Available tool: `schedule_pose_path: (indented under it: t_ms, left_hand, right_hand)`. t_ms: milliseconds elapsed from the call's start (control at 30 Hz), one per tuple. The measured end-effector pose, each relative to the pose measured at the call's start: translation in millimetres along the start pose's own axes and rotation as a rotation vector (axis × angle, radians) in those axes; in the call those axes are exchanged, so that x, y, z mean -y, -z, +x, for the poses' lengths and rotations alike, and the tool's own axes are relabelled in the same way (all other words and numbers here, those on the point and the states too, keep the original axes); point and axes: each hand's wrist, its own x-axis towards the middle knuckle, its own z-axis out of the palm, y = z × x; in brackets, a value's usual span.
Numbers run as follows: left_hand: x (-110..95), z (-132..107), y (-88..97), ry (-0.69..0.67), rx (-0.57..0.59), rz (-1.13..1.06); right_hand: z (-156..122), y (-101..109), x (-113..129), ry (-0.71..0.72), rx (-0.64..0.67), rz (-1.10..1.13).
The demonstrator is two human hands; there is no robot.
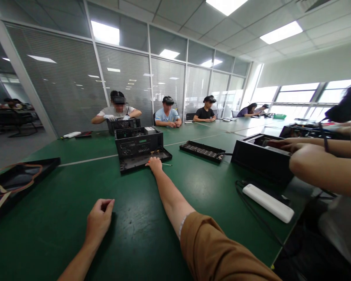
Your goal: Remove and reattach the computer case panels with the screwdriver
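Note:
My right hand (155, 165) is stretched far forward over the table, closed around a screwdriver (167, 164). A bit of its orange handle shows left of the fingers, and its thin shaft points right. Just beyond the hand, a shallow black panel (131, 165) lies in front of a black computer case (139, 144) with an open top. Closer to me on the left, my left hand (101, 216) hovers over the green table (134, 234) with curled fingers and thumb pressed together. Anything between those fingers is too small or hidden to make out.
A black tray with cables (14, 179) lies at left. Right of centre sits a shallow black panel (203, 151). A co-worker's arms (316, 156) reach into another black case (257, 156), near a white power bank (267, 202) and black cable. Several people sit across the table.

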Motion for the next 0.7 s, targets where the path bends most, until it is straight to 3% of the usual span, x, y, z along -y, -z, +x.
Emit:
schedule_pose_path:
  t_ms: [200,367,467,567,633,700]
  left_hand:
    - [5,0,1.9,-0.024,-0.045,-0.023]
    - [8,0,2.0,-0.036,-0.032,-0.001]
    - [8,-1,2.0,-0.081,-0.03,-0.026]
    - [5,-4,2.8,-0.118,-0.02,-0.03]
    - [2,-9,3.9,-0.125,0.012,-0.01]
    - [-2,-17,4.9,-0.141,0.068,0.016]
  right_hand:
    - [-19,24,1,0.061,-0.008,0.017]
    - [-53,69,-1,0.235,-0.058,0.043]
    - [-97,103,-5,0.459,-0.093,0.117]
    - [-159,132,-16,0.644,-0.174,0.296]
    - [-201,144,-26,0.578,-0.162,0.435]
    - [-235,148,-34,0.421,-0.095,0.597]
